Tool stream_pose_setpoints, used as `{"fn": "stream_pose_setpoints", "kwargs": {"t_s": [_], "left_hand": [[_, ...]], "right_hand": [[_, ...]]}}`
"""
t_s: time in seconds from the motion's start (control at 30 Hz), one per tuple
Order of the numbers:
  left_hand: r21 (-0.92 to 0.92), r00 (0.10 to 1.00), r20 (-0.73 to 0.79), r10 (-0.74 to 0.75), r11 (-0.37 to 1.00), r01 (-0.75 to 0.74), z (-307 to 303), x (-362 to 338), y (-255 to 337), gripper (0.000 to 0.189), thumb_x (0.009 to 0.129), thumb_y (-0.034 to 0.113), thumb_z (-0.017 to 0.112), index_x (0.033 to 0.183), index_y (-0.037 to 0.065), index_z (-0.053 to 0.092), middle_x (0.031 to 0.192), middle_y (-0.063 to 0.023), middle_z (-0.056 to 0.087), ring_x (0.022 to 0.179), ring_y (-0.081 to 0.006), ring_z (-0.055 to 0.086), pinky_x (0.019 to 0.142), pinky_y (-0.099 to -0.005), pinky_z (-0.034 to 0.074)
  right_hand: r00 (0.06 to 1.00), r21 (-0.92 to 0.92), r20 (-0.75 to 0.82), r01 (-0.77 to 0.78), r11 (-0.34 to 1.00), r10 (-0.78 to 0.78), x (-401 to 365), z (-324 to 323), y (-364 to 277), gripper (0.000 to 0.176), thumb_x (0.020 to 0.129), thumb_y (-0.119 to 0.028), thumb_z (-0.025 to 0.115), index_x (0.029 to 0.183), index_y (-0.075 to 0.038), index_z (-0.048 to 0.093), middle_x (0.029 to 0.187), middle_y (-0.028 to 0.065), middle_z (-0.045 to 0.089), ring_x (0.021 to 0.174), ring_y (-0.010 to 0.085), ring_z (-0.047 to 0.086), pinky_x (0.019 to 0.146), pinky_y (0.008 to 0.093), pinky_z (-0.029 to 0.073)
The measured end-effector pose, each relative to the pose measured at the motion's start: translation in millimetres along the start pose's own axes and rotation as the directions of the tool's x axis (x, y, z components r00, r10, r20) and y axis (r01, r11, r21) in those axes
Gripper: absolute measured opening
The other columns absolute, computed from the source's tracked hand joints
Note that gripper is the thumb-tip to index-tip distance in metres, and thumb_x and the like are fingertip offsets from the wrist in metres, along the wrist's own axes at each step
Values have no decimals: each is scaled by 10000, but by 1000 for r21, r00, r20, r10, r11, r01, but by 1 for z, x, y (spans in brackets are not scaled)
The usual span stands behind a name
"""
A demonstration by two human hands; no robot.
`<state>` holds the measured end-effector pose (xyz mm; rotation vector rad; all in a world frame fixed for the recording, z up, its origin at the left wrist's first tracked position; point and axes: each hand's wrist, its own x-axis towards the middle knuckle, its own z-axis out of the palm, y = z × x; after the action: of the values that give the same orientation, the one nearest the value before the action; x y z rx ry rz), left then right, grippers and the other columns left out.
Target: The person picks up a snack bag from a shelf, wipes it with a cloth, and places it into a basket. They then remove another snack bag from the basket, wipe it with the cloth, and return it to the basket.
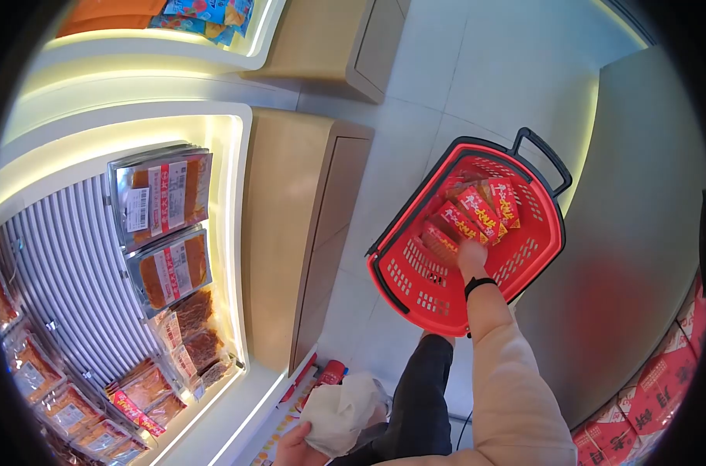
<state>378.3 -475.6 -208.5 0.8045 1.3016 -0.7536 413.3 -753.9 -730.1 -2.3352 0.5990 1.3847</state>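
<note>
My right hand (471,256), with a black band at the wrist, reaches down into a red shopping basket (454,303). Its fingers are closed at the edge of a red-labelled snack packet (442,241); they are partly hidden. Beside it, several similar packets (481,213) with yellow lettering lie fanned out in the basket. At the bottom, my left hand (294,448) grips a crumpled white bag (341,412), whose contents I cannot make out. The basket's black handle (551,159) is folded outward at the far side.
On the left, a lit display shelf (248,233) holds packaged foods (166,194) over a wooden cabinet (283,233). A grey counter (624,233) stands right of the basket. Red boxes (655,388) are stacked at lower right. Pale floor tiles (415,116) lie between.
</note>
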Motion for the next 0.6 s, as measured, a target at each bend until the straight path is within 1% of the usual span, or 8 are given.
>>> {"fn": "stream_pose_setpoints", "kwargs": {"t_s": [0.13,0.17,0.2,0.3,0.37,0.47,0.57,0.6], "left_hand": [[60,994,59,93,994,-97,-8,-7,0,682,898,315,523,1473,62,256,1489,-148,349,1366,-327,346,1125,-505,252],[80,988,82,131,987,-138,-12,-10,1,658,910,310,502,1471,64,263,1486,-148,355,1366,-320,348,1126,-497,256],[65,977,81,196,977,-201,-16,-12,3,623,925,289,468,1464,50,268,1482,-151,357,1362,-324,353,1126,-494,260],[46,920,9,392,919,-392,-53,-23,5,520,961,250,357,1411,-9,334,1435,-176,413,1334,-336,391,1129,-477,275],[40,848,40,529,847,-530,-84,-28,13,497,968,235,343,1392,-25,349,1404,-190,440,1310,-339,421,1116,-475,303],[105,717,-25,697,715,-691,-106,-50,15,448,997,235,340,1355,-29,397,1337,-177,500,1251,-290,487,1076,-415,362],[177,694,-42,719,689,-703,-139,-69,9,446,1010,281,402,1327,-30,446,1283,-123,555,1210,-224,512,1043,-349,372],[92,723,61,688,717,-691,-149,-77,2,447,1008,291,412,1325,-22,453,1286,-117,554,1205,-220,515,1039,-349,375]], "right_hand": [[961,219,-243,190,957,-135,-79,19,-24,297,876,-124,510,1172,-110,532,1067,182,637,1018,361,625,833,460,530],[974,248,-174,186,951,-145,-106,6,-31,241,881,-123,490,1120,-98,506,1003,203,646,918,394,650,786,492,535],[955,229,-242,230,946,-173,-137,-3,-36,177,882,-125,477,1055,-93,498,924,206,655,835,413,662,736,511,536],[863,158,-385,411,898,-327,-236,-61,-41,116,886,-174,507,962,-90,532,862,198,655,776,401,649,677,520,518],[862,111,-310,452,885,-401,-298,-117,-52,110,869,-166,532,919,-74,566,853,183,659,753,398,645,658,507,513],[627,171,-167,778,604,-761,-378,-187,-73,148,851,-169,611,947,-57,620,819,192,654,764,350,655,675,435,517],[357,345,117,860,375,-927,-457,-233,-123,177,856,-152,649,983,-29,637,828,153,666,805,255,668,709,367,515],[267,399,200,857,327,-943,-478,-238,-142,182,863,-144,652,996,-21,637,837,132,671,824,220,666,721,347,513]]}}
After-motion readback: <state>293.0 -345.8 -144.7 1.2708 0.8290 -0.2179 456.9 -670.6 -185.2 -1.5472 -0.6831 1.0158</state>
